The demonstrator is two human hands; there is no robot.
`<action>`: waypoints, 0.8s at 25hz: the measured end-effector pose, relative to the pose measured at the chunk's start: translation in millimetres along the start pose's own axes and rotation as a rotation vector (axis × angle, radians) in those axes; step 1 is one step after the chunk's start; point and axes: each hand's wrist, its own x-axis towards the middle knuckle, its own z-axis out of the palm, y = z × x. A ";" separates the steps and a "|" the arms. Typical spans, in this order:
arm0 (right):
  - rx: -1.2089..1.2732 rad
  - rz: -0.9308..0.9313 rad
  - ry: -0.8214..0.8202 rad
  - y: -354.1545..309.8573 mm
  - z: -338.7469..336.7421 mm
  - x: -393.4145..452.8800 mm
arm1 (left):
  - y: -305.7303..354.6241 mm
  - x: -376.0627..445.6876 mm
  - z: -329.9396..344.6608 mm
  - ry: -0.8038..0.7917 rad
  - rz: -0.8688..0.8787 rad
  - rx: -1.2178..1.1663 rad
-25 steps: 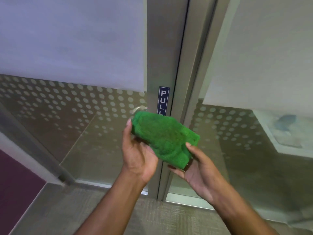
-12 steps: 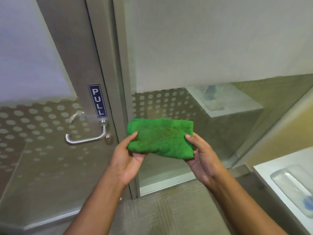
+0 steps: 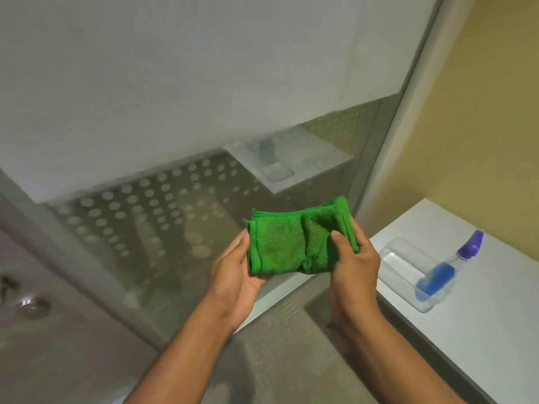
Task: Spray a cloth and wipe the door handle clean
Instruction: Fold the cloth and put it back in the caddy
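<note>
A folded green cloth (image 3: 294, 240) is held in front of me between both hands. My left hand (image 3: 233, 272) cups its left end from below, and my right hand (image 3: 354, 263) pinches its right end with the thumb on top. A clear spray bottle (image 3: 420, 272) with blue liquid and a purple nozzle lies on its side on a white ledge (image 3: 481, 316) to the right of my right hand. Only the round base of the door handle (image 3: 29, 306) shows at the far left edge; the lever itself is out of view.
A frosted glass wall with a dotted band (image 3: 151, 205) fills the view ahead, with a metal frame post (image 3: 388, 158) on its right. A yellow wall (image 3: 481, 112) rises behind the ledge. Grey carpet (image 3: 277, 360) lies below my arms.
The view has swung right, so the door with its PULL sign and handle slid off to the left and the ledge with the spray bottle came into sight. Both hands still hold the cloth.
</note>
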 end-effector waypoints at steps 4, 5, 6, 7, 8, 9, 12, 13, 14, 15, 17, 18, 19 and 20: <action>-0.421 -0.290 -0.196 -5.0 -48.7 21.2 | -57.3 21.8 88.1 -0.116 -0.072 0.057; -0.545 -0.353 -0.244 -4.1 -61.7 28.7 | -72.8 26.6 108.4 -0.167 -0.095 0.039; -0.696 -0.427 -0.279 -2.5 -75.4 36.8 | -86.7 31.8 126.1 -0.212 -0.118 0.021; -0.841 -0.490 -0.317 -0.5 -88.1 44.9 | -98.4 37.2 139.8 -0.240 -0.140 0.025; -0.970 -0.536 -0.357 0.6 -100.6 52.3 | -109.2 43.1 151.1 -0.255 -0.166 0.045; -1.082 -0.561 -0.386 1.7 -114.0 58.7 | -120.1 49.1 161.2 -0.256 -0.197 0.070; -1.272 -0.540 -0.405 6.2 -147.1 77.4 | -151.1 71.2 181.8 -0.187 -0.290 0.113; -1.288 -0.507 -0.407 7.4 -155.3 83.6 | -160.2 78.3 186.8 -0.166 -0.324 0.120; -1.292 -0.467 -0.417 9.2 -163.5 89.8 | -168.4 86.6 191.1 -0.144 -0.346 0.133; -1.284 -0.435 -0.430 11.6 -172.6 95.8 | -177.4 96.7 195.6 -0.118 -0.357 0.159; -1.266 -0.414 -0.455 19.7 -191.1 102.1 | -192.9 119.4 201.7 -0.056 -0.369 0.232; -1.256 -0.394 -0.454 24.9 -201.7 104.3 | -202.8 132.2 205.8 -0.032 -0.379 0.279; -1.245 -0.365 -0.455 30.9 -208.3 105.1 | -210.0 144.4 205.8 -0.013 -0.380 0.334; -1.246 -0.325 -0.435 37.7 -215.4 108.8 | -219.5 158.6 207.7 -0.009 -0.392 0.395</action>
